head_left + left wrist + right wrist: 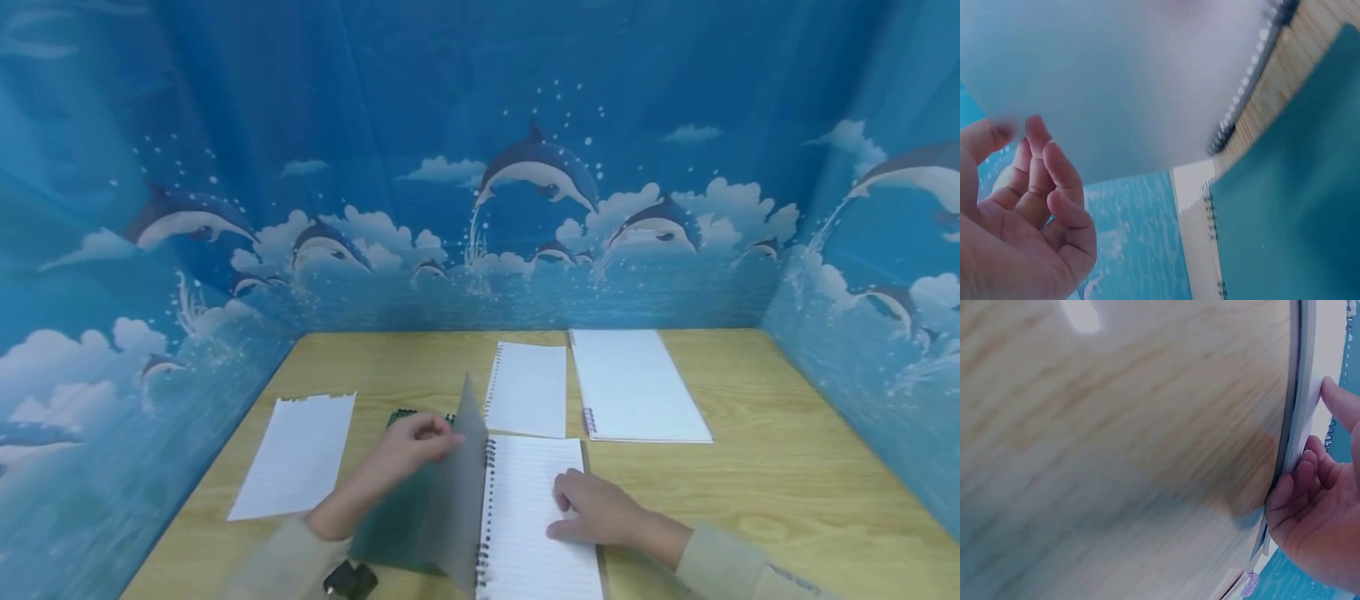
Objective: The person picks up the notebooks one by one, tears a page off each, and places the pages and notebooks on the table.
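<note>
Two hands, one raised cover

Your left hand (416, 443) pinches one grey cover (459, 500) — standing up from the spiral notebook (528, 517) before you. Your right hand (600, 508), fingers loosely bent, rests on its page. Around: one green notebook (397, 527), two sheets — left sheet (300, 458), far sheet (528, 392) — one white pad (641, 387).

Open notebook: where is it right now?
In the head view, the open notebook lies at the table's near middle, the green notebook to its left and the right hand at its right edge.
</note>
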`<control>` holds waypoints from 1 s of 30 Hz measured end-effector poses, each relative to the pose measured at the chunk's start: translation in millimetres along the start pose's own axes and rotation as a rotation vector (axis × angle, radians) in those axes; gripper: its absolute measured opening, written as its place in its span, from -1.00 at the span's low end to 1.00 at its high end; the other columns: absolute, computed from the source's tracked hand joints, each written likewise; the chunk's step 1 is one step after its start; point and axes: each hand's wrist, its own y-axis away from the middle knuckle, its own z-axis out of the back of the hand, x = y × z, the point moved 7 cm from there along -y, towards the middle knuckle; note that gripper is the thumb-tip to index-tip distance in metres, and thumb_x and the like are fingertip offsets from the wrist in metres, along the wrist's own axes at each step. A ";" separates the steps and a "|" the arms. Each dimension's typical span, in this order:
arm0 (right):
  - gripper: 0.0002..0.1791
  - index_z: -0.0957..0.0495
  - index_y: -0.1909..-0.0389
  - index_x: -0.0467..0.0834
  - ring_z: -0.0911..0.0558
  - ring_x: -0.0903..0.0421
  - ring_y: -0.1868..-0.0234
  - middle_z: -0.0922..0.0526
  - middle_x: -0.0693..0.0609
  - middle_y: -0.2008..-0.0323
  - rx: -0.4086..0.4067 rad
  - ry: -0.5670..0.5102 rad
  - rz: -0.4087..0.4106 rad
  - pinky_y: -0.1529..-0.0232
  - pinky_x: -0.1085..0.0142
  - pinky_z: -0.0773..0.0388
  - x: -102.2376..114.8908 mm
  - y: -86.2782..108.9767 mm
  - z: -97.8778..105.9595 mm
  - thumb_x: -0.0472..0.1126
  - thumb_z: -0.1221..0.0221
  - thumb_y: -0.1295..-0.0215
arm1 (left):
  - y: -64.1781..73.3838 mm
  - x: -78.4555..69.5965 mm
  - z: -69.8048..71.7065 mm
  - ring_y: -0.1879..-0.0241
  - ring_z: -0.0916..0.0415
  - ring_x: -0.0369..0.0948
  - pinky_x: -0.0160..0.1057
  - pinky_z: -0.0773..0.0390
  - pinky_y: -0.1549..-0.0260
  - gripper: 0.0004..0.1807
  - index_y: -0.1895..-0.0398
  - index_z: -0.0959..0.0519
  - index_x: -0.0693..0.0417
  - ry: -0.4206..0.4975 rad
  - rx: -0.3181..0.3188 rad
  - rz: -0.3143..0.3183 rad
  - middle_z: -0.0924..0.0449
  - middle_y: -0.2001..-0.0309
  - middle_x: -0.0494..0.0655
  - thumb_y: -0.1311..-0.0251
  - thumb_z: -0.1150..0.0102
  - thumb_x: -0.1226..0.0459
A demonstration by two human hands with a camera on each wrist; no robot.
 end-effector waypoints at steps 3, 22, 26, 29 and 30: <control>-0.60 -0.36 0.44 -0.01 -0.26 0.34 0.50 -0.31 0.22 0.49 0.004 -0.026 0.020 0.50 0.48 -0.27 1.3 1.1 -1.5 0.19 -0.24 0.00 | -2.6 -7.5 -11.5 0.44 -0.41 -0.22 -0.22 -0.44 0.37 -0.72 0.39 -0.47 0.13 0.014 0.013 -0.027 -0.49 0.51 -0.14 -0.16 -0.15 0.08; -0.49 -0.47 0.08 -0.11 -0.44 0.24 0.27 -0.47 0.20 0.30 -0.038 0.019 -0.080 0.26 0.33 -0.46 -27.4 32.8 16.0 0.08 -0.27 0.02 | -36.5 -36.5 -128.4 0.72 -0.20 -0.39 -0.45 -0.20 0.72 -0.63 0.72 -0.40 -0.11 -0.434 -0.012 -0.225 -0.30 0.76 -0.34 -0.08 -0.12 -0.06; -0.31 -0.40 -0.14 -0.03 -0.34 0.25 0.24 -0.40 0.21 0.25 -0.112 0.145 -0.035 0.27 0.37 -0.33 -28.8 40.6 16.9 0.20 -0.23 0.01 | -41.8 -32.8 -156.9 0.77 -0.14 -0.39 -0.46 -0.16 0.76 -0.59 0.78 -0.32 -0.11 -0.593 0.030 -0.230 -0.21 0.82 -0.33 -0.12 -0.06 -0.04; -0.29 -0.37 -0.18 0.02 -0.27 0.26 0.22 -0.36 0.18 0.18 -0.125 0.202 -0.003 0.25 0.36 -0.23 -30.5 45.6 18.0 0.25 -0.19 -0.01 | -44.9 -27.8 -171.7 0.82 -0.07 -0.38 -0.46 -0.11 0.79 -0.54 0.83 -0.24 -0.10 -0.672 0.049 -0.220 -0.11 0.86 -0.32 -0.14 -0.03 -0.01; -0.28 -0.37 -0.18 0.00 -0.29 0.24 0.18 -0.37 0.16 0.14 -0.128 0.206 -0.003 0.23 0.33 -0.25 -32.3 46.8 19.0 0.26 -0.18 -0.02 | -45.8 -26.4 -176.2 0.83 -0.05 -0.37 -0.45 -0.10 0.80 -0.52 0.86 -0.22 -0.09 -0.698 0.056 -0.214 -0.08 0.88 -0.32 -0.14 -0.03 0.00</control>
